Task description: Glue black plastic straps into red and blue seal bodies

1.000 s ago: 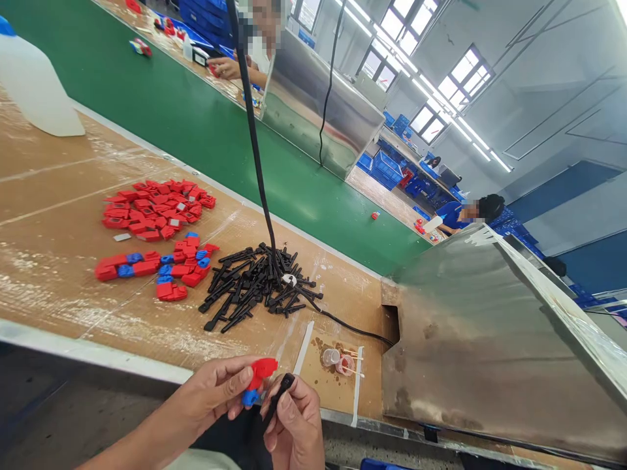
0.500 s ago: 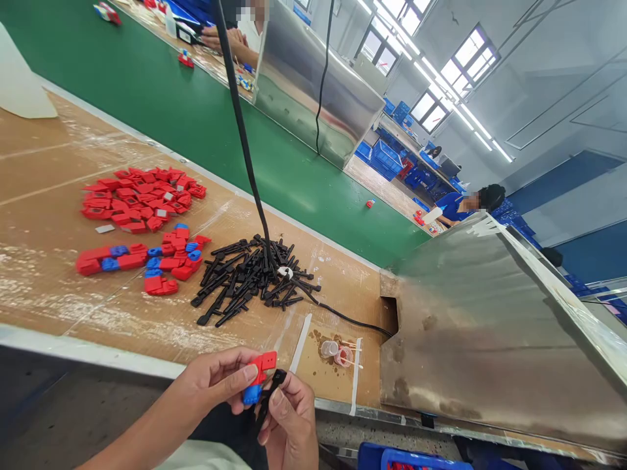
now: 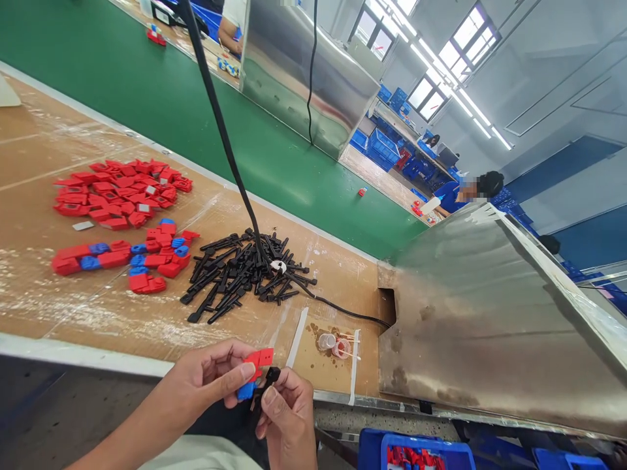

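Observation:
Pinched between the thumb and fingers of my left hand (image 3: 218,375) is a red and blue plastic part (image 3: 258,361), its red block pointing up and right. My right hand (image 3: 289,408) grips a black stick-like plastic part (image 3: 271,377) close beside it; whether the two parts touch I cannot tell. Both hands are in front of the table's near edge. Beyond them lies a heap of similar black parts (image 3: 230,277). To its left are a pile of red parts (image 3: 117,192) and a group of joined red and blue pieces (image 3: 112,256).
Two small cups (image 3: 340,347) with cotton swabs stand on a taped cardboard patch. A black cable (image 3: 220,130) drops into the black heap. A metal partition (image 3: 455,326) rises at right, and a blue bin (image 3: 426,447) sits below. Behind runs a green belt (image 3: 279,183); other people sit across.
The view has shifted slightly, so the table things appear further left and more of the blue bin shows. Both hands keep hold of their parts, with little other movement.

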`<action>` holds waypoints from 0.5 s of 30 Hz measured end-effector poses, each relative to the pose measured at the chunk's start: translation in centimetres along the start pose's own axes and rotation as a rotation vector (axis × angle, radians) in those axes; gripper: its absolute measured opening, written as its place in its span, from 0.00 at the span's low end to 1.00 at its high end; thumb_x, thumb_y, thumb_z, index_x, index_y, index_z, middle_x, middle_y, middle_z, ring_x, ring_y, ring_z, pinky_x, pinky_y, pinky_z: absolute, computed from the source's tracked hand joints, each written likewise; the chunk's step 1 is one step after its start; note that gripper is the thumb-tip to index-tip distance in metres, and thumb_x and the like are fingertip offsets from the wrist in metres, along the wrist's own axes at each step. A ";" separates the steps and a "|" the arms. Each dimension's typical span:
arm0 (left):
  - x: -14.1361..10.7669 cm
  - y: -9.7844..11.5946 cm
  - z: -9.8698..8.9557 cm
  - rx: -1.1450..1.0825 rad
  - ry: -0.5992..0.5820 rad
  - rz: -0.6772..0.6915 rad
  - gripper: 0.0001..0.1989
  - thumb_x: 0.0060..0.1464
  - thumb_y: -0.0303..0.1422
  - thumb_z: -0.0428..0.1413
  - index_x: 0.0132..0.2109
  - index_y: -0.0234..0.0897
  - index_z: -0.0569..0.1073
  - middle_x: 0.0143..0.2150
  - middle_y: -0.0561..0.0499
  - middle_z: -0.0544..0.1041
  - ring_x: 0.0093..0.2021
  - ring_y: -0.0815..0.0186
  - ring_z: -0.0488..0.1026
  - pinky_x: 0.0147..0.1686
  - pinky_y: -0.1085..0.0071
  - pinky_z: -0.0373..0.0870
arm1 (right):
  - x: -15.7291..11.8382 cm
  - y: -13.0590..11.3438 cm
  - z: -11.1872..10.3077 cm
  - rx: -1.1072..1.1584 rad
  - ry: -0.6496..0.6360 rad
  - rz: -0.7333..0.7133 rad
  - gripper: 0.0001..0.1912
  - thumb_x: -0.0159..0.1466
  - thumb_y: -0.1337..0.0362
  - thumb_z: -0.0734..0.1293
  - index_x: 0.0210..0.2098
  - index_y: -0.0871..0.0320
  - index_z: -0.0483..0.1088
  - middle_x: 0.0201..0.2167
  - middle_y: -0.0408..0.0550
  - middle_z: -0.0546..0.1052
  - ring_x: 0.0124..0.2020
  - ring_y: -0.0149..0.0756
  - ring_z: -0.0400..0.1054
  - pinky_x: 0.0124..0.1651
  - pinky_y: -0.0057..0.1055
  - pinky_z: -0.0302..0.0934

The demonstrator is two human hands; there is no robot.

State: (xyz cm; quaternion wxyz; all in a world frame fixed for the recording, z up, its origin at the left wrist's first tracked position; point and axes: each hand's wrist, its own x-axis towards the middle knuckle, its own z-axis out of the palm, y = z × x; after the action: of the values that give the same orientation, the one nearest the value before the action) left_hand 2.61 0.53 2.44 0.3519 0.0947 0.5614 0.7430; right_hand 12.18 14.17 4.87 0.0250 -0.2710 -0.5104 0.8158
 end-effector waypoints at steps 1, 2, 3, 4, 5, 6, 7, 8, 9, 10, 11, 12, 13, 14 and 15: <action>-0.1 0.0 -0.1 0.021 0.010 0.006 0.26 0.52 0.59 0.70 0.40 0.40 0.87 0.27 0.48 0.83 0.25 0.61 0.74 0.23 0.72 0.71 | 0.0 0.0 -0.1 -0.019 0.002 -0.009 0.35 0.44 0.34 0.83 0.26 0.57 0.69 0.17 0.34 0.65 0.15 0.20 0.50 0.17 0.20 0.47; -0.2 0.2 -0.1 0.043 0.019 0.013 0.25 0.52 0.59 0.70 0.40 0.41 0.87 0.28 0.48 0.83 0.26 0.61 0.75 0.22 0.73 0.71 | 0.0 0.0 -0.1 -0.038 0.005 -0.016 0.36 0.44 0.33 0.83 0.26 0.56 0.68 0.17 0.34 0.64 0.15 0.20 0.50 0.17 0.20 0.47; -0.2 0.4 0.0 0.066 0.021 0.018 0.25 0.51 0.58 0.70 0.40 0.41 0.87 0.28 0.48 0.83 0.27 0.60 0.75 0.22 0.73 0.71 | 0.0 0.0 -0.2 -0.056 0.012 -0.023 0.36 0.44 0.33 0.83 0.25 0.56 0.68 0.16 0.34 0.64 0.15 0.20 0.50 0.17 0.19 0.47; -0.3 0.6 0.0 0.085 0.024 0.022 0.24 0.51 0.58 0.71 0.40 0.41 0.87 0.28 0.48 0.83 0.27 0.60 0.75 0.22 0.72 0.71 | 0.0 0.1 -0.2 -0.071 0.019 -0.029 0.36 0.44 0.32 0.82 0.25 0.56 0.67 0.16 0.33 0.63 0.15 0.20 0.50 0.18 0.19 0.47; -0.4 0.7 0.0 0.102 0.025 0.026 0.24 0.51 0.58 0.70 0.40 0.41 0.86 0.28 0.49 0.83 0.27 0.60 0.75 0.23 0.72 0.71 | -0.1 0.1 -0.3 -0.083 0.025 -0.035 0.37 0.45 0.32 0.82 0.25 0.56 0.66 0.16 0.33 0.62 0.16 0.20 0.50 0.18 0.19 0.47; -0.4 0.8 0.0 0.118 0.022 0.029 0.24 0.52 0.58 0.70 0.40 0.42 0.86 0.28 0.49 0.82 0.27 0.60 0.74 0.23 0.72 0.72 | -0.1 0.2 -0.3 -0.092 0.030 -0.040 0.37 0.45 0.32 0.81 0.25 0.56 0.66 0.16 0.33 0.62 0.16 0.20 0.49 0.18 0.19 0.47; -0.4 0.7 -0.1 0.130 0.021 0.030 0.24 0.52 0.57 0.70 0.40 0.42 0.86 0.27 0.49 0.82 0.27 0.61 0.74 0.23 0.72 0.72 | -0.1 0.4 -0.3 -0.097 0.033 -0.045 0.37 0.46 0.31 0.81 0.25 0.55 0.66 0.16 0.32 0.61 0.16 0.20 0.49 0.18 0.19 0.48; -0.4 0.6 -0.1 0.138 0.021 0.032 0.23 0.53 0.57 0.70 0.40 0.42 0.86 0.27 0.50 0.81 0.27 0.61 0.74 0.24 0.72 0.72 | -0.1 0.5 -0.3 -0.101 0.034 -0.048 0.37 0.46 0.31 0.81 0.25 0.55 0.66 0.16 0.32 0.61 0.16 0.20 0.49 0.18 0.19 0.48; -0.3 0.4 -0.2 0.146 0.021 0.032 0.23 0.53 0.57 0.70 0.41 0.42 0.86 0.27 0.50 0.81 0.27 0.61 0.74 0.24 0.72 0.72 | -0.2 0.7 -0.3 -0.104 0.036 -0.051 0.36 0.47 0.31 0.81 0.25 0.55 0.66 0.16 0.32 0.61 0.16 0.20 0.49 0.18 0.19 0.48; -0.3 0.3 -0.2 0.153 0.020 0.034 0.24 0.53 0.58 0.69 0.41 0.42 0.86 0.27 0.49 0.81 0.27 0.61 0.73 0.23 0.72 0.71 | -0.2 0.9 -0.3 -0.108 0.038 -0.054 0.36 0.47 0.31 0.80 0.25 0.55 0.66 0.17 0.32 0.62 0.16 0.21 0.49 0.18 0.19 0.48; -0.2 0.2 -0.2 0.160 0.016 0.032 0.24 0.53 0.58 0.69 0.41 0.42 0.86 0.27 0.49 0.81 0.27 0.61 0.73 0.23 0.72 0.71 | -0.2 1.1 -0.4 -0.110 0.042 -0.053 0.36 0.47 0.31 0.80 0.25 0.55 0.66 0.17 0.33 0.63 0.16 0.21 0.50 0.18 0.20 0.49; -0.2 0.3 -0.1 0.164 0.013 0.030 0.25 0.53 0.59 0.69 0.41 0.42 0.86 0.27 0.49 0.81 0.27 0.61 0.73 0.23 0.72 0.70 | -0.2 1.2 -0.5 -0.110 0.048 -0.049 0.36 0.47 0.31 0.80 0.25 0.55 0.66 0.17 0.34 0.64 0.16 0.21 0.51 0.18 0.20 0.49; -0.3 0.5 0.0 0.169 0.008 0.023 0.26 0.52 0.60 0.69 0.41 0.41 0.86 0.27 0.49 0.82 0.26 0.60 0.73 0.23 0.72 0.70 | -0.2 1.3 -0.5 -0.109 0.053 -0.043 0.36 0.46 0.31 0.81 0.25 0.55 0.66 0.17 0.34 0.65 0.16 0.21 0.51 0.18 0.20 0.49; -0.3 0.9 0.2 0.174 0.002 0.012 0.27 0.51 0.62 0.69 0.40 0.41 0.86 0.27 0.48 0.82 0.26 0.60 0.73 0.24 0.71 0.70 | -0.2 1.5 -0.6 -0.108 0.054 -0.033 0.36 0.46 0.31 0.81 0.25 0.55 0.66 0.17 0.34 0.65 0.16 0.21 0.52 0.18 0.20 0.49; -0.4 1.3 0.4 0.179 -0.002 -0.004 0.29 0.50 0.63 0.68 0.39 0.41 0.86 0.27 0.48 0.82 0.26 0.60 0.73 0.24 0.71 0.71 | -0.2 1.6 -0.7 -0.107 0.050 -0.023 0.36 0.45 0.32 0.81 0.25 0.55 0.66 0.17 0.35 0.66 0.16 0.21 0.52 0.18 0.20 0.48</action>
State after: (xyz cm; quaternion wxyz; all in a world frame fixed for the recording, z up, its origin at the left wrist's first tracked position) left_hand 2.61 0.40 3.88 0.3440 0.1252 0.6254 0.6891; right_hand 13.06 13.89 3.43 0.0326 -0.2864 -0.5556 0.7799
